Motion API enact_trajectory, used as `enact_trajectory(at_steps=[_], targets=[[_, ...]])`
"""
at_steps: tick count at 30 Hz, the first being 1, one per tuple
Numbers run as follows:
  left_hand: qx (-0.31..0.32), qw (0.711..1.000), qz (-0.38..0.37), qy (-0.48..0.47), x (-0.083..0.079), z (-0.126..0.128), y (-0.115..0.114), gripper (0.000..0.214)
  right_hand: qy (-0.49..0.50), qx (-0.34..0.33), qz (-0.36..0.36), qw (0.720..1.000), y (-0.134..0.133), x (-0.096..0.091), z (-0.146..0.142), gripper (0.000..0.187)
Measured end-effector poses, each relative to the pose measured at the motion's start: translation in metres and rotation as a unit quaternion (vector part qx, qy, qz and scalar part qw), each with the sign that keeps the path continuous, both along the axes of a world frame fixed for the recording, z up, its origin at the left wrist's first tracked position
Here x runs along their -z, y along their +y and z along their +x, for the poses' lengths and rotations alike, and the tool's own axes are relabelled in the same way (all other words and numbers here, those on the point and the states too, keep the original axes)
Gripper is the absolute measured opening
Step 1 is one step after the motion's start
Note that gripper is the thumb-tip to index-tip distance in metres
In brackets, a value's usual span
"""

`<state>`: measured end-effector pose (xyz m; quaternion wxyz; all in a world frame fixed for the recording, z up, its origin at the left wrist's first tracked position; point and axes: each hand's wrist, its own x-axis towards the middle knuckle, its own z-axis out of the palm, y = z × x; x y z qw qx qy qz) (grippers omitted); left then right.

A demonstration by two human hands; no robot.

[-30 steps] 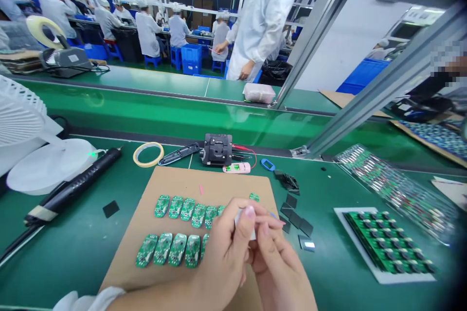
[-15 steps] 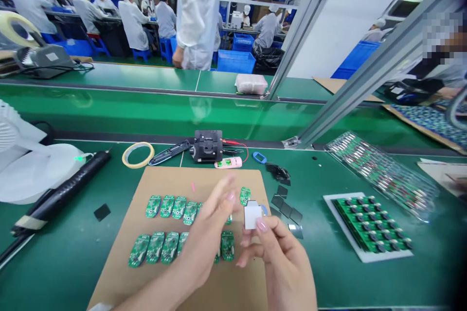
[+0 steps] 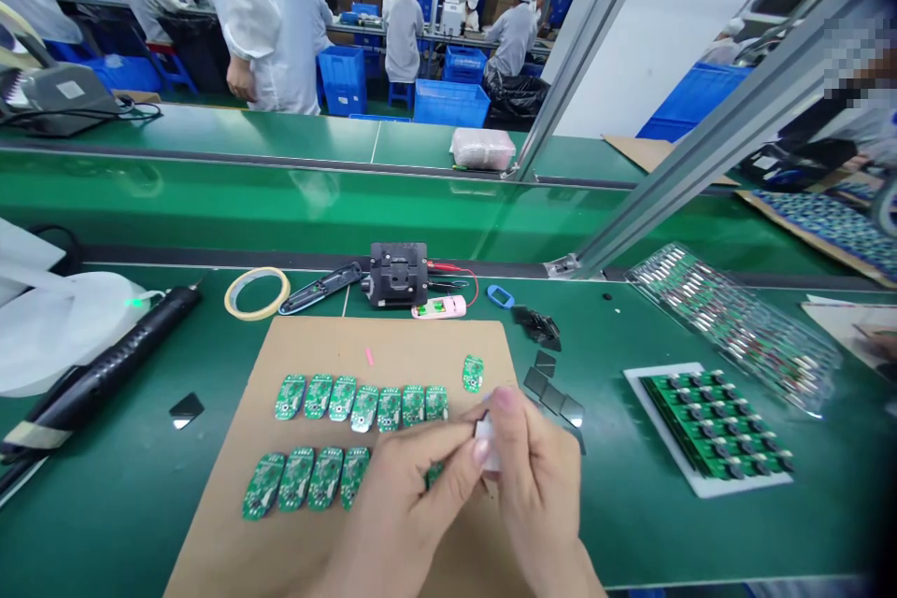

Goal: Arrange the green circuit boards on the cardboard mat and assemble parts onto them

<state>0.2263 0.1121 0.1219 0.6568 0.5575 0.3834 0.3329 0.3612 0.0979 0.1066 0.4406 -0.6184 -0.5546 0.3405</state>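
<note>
My right hand pinches a small white square piece between thumb and fingers, low in the middle of the view. My left hand meets it, its thumb and forefinger closed on the same piece's edge. Both hands hover over a brown cardboard sheet. On the sheet lie two rows of small green circuit boards, and a single board sits apart at the upper right. The lower row is partly hidden by my left hand.
Black squares lie right of the sheet. A white tray of green boards and a clear blister tray stand at the right. A black fixture, tape ring, and black electric tool lie behind and left. A person in white stands beyond the conveyor.
My left hand, spread open half a second ago, has come back and closed on the white piece. Both hands have dropped lower. The person in white has walked left.
</note>
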Motion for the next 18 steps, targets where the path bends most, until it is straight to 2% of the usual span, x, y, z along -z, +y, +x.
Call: enact_trajectory(at_steps=[2, 4, 6, 7, 10, 12, 14, 18], targets=[[-0.03, 0.996, -0.071, -0.046, 0.001, 0.0, 0.001, 0.039, 0.043, 0.034, -0.018, 0.998, 0.006, 0.0, 0.001, 0.047], [-0.066, 0.988, -0.119, -0.071, 0.003, -0.001, 0.004, 0.038, 0.06, 0.091, 0.014, 0.994, 0.012, -0.002, 0.004, 0.038], [-0.089, 0.984, -0.136, -0.073, 0.005, -0.003, 0.007, 0.038, 0.046, 0.119, 0.049, 0.991, 0.016, -0.006, 0.009, 0.028], [-0.09, 0.984, -0.136, -0.069, 0.006, -0.004, 0.008, 0.038, 0.029, 0.108, 0.051, 0.992, 0.017, -0.009, 0.011, 0.027], [-0.052, 0.992, -0.107, -0.05, 0.009, -0.005, 0.007, 0.036, -0.021, 0.04, 0.034, 0.998, 0.016, -0.013, 0.013, 0.025], [-0.037, 0.997, -0.067, -0.025, 0.008, -0.005, 0.006, 0.038, -0.016, 0.017, 0.019, 1.0, 0.013, -0.013, 0.01, 0.028], [-0.047, 0.998, -0.031, 0.015, 0.006, -0.004, 0.005, 0.036, 0.031, 0.029, -0.009, 0.999, 0.009, -0.011, 0.004, 0.033], [-0.109, 0.988, 0.048, 0.093, 0.004, -0.001, 0.007, 0.039, 0.133, 0.04, -0.051, 0.989, 0.002, -0.006, -0.01, 0.036]])
